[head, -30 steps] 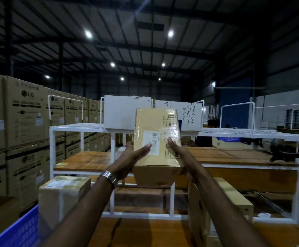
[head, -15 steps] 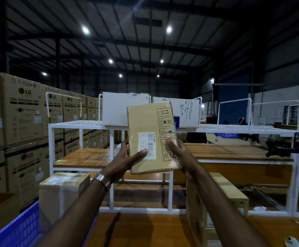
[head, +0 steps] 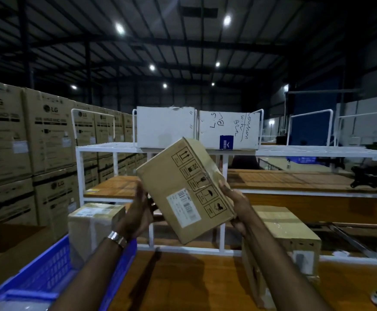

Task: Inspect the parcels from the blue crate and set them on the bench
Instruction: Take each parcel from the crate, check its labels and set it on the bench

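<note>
One brown parcel is held tilted in the air above the wooden bench. The left hand lies flat-fingered against its left edge; the right hand curls around its right edge. Two more parcels show: one in the blue crate left of the held parcel, one on the bench to its right.

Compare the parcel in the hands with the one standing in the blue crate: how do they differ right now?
The held parcel is up in the air and tilted, between the left hand and right hand; the crate parcel sits level in the blue crate, untouched. The held parcel shows a column of handling symbols beside its white label; the crate parcel shows only a label on top. Both are brown cardboard.
</note>
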Tool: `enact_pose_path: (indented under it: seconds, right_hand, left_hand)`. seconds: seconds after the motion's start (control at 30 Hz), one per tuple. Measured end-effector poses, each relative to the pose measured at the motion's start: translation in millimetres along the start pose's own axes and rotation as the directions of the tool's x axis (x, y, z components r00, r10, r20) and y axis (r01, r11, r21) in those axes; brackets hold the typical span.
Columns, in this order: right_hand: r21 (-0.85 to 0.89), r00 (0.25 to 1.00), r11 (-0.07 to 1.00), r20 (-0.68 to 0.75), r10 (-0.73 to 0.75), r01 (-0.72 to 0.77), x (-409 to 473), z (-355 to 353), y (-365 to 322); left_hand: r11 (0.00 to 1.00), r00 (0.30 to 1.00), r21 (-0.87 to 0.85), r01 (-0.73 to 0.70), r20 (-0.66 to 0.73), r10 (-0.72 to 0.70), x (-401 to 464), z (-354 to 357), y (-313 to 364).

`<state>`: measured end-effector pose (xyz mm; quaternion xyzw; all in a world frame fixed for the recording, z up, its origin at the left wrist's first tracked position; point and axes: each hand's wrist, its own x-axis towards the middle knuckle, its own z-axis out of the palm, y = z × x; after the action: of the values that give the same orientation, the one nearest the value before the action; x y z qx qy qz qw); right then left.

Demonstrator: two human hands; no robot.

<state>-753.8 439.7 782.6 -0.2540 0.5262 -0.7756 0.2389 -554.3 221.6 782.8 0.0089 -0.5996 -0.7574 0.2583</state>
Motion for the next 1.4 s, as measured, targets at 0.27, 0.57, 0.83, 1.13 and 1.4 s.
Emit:
enact_pose_path:
  seconds: [0.27, 0.57, 0.83, 1.13, 1.4]
  right_hand:
    - [-0.024, 0.982, 0.996, 0.166, 0.085, -0.082, -16, -30, 55]
    - [-0.154, 0.978, 0.975, 0.108, 0.18, -0.163, -32, 9, 76]
    - [-0.33, 0.99, 0.944, 0.127, 0.066, -0.021, -64, 102, 59]
    - [-0.465, 0.991, 0.882, 0.137, -0.012, 0.075, -91, 207, 87]
    - [-0.305, 0.999, 0.952, 0.041, -0.019, 0.031, -91, 259, 120]
  left_hand:
    - [0.972, 0.979, 0.117, 0.203, -0.062, -0.197, -20, -18, 20]
    - [0.938, 0.969, 0.249, 0.243, -0.024, -0.245, -68, -53, 16]
    - [0.958, 0.981, 0.212, 0.192, -0.045, -0.186, -104, -85, 34]
    - [0.988, 0.995, 0.114, 0.102, -0.032, -0.099, -180, -181, 62]
    - [0.996, 1.0, 0.092, 0.004, -0.024, -0.002, -207, -250, 85]
